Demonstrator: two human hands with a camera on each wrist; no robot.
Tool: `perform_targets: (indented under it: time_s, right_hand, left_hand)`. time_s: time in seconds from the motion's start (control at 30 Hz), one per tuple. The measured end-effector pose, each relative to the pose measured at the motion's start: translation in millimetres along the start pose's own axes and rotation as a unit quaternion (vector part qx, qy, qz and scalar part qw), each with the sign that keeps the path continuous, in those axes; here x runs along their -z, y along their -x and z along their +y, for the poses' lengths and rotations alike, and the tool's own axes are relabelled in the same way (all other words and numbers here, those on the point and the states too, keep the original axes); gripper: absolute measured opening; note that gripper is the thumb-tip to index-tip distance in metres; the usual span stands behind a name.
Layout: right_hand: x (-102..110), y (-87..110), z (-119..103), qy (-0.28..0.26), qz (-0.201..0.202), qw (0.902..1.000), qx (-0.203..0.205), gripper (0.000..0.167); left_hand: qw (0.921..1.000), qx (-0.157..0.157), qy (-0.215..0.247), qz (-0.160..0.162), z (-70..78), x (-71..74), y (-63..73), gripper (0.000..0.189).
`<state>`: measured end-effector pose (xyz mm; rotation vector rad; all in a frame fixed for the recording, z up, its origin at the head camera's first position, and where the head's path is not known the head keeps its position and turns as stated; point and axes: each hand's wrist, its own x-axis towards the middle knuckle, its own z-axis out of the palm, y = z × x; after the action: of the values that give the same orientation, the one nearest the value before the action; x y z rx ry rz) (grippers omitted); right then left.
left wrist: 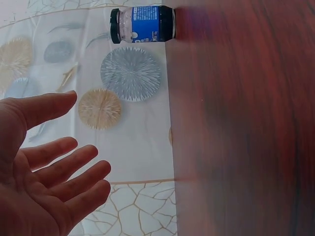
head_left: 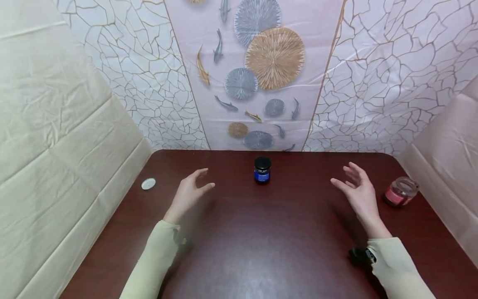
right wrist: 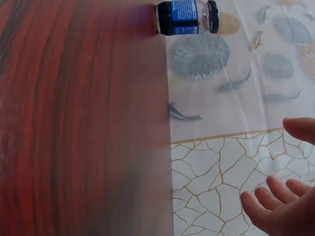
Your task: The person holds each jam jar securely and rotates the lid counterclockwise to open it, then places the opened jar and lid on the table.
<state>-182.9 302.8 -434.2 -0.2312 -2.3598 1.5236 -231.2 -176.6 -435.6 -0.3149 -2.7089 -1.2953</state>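
Observation:
A small glass jar [head_left: 262, 170] with a black lid and a blue label stands upright at the far middle of the table. My left hand [head_left: 189, 193] hovers to its left, thumb and fingers spread apart and holding nothing. On the other side, my right hand [head_left: 359, 194] is raised over the table with relaxed fingers and an empty palm. Both wrist views show the blue-label jar [left wrist: 145, 24] well apart from the fingers. Just right of my right hand stands a lidless glass jar [head_left: 401, 192] with a red label, partly filled with something dark.
A round white lid [head_left: 148, 184] lies near the left edge of the dark wooden table [head_left: 254, 245]. Patterned cloth [head_left: 257, 124] hangs behind the back edge. Plain cloth walls [head_left: 67, 166] border the table on the left and right.

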Motion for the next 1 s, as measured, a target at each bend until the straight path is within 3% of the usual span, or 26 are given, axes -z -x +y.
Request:
perform_targets:
  time_s: [0.4,0.63,1.0]
  right_hand:
    - [-16.9,-6.7,-8.1,-0.003,-0.009,0.9994,0.034,0.081]
    - [-31.5,-14.1,-13.7,-0.005,-0.040,0.9981,0.046,0.082]
    - [-65.0,-24.8,-18.4,-0.018,-0.089,0.9945,0.053,0.084]
  left_hand:
    - [0.9998,-0.012,0.010,-0.013,6.6,-10.1,1.4,0.060]
    - [0.9995,-0.006,0.024,-0.018,12.8,-14.0,1.4,0.060]
    - [0.9995,-0.006,0.010,-0.030,17.8,-13.9,5.6,0.059]
